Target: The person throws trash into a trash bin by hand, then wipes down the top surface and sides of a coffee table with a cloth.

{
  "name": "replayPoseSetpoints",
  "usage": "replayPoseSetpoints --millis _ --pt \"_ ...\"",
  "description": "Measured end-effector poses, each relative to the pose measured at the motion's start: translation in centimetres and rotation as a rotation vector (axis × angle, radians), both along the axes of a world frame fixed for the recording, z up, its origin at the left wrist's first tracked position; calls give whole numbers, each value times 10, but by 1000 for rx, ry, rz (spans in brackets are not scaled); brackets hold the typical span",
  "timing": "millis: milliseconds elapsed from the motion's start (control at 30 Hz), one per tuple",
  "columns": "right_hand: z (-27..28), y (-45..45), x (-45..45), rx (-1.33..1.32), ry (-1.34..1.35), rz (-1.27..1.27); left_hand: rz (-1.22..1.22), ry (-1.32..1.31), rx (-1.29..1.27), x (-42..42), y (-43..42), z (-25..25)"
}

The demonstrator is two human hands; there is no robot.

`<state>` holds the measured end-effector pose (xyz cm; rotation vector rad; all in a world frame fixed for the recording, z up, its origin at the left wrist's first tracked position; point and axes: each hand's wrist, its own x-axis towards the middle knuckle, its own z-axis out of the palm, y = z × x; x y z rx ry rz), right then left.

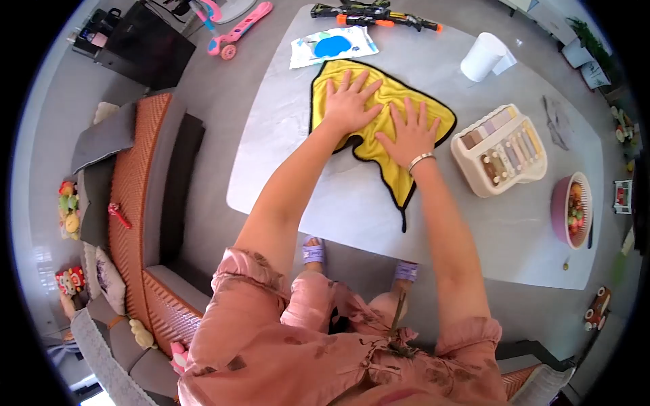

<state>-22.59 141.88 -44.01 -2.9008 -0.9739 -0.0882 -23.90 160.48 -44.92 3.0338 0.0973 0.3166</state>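
Note:
A yellow cloth with black edging [393, 149] lies on the pale table [271, 149], partly folded, with a black loop at its pointed lower corner. My left hand [349, 105] rests flat on the cloth's upper left part, fingers spread. On its right part lies my right hand [409, 134], also flat with fingers apart and a bracelet on the wrist. Neither hand grips anything. Just beyond the cloth is a white and blue wipes packet [333, 46].
Toy guns [376, 15] lie at the far edge. A paper roll [483, 57], a cream toy xylophone box [500, 150] and a pink basket [571, 210] stand to the right. A woven sofa [128, 203] is on the left, a scooter [233, 30] beyond it.

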Motion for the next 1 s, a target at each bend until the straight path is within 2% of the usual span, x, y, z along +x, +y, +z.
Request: replayPoseSetpoints --millis 133,433,567,767,1000 --pt "7 7 -22 -67 6 -93 -34 -21 -13 -31 17 -3" --pt "14 46 -191 -74 77 87 133 79 17 -249 52 15" --pt "3 61 -233 -39 39 159 223 107 -7 -296 50 10" --pt "0 69 -224 6 53 208 266 149 -78 -271 63 20" --pt "-14 132 -120 67 -8 131 341 101 -75 -169 109 13"
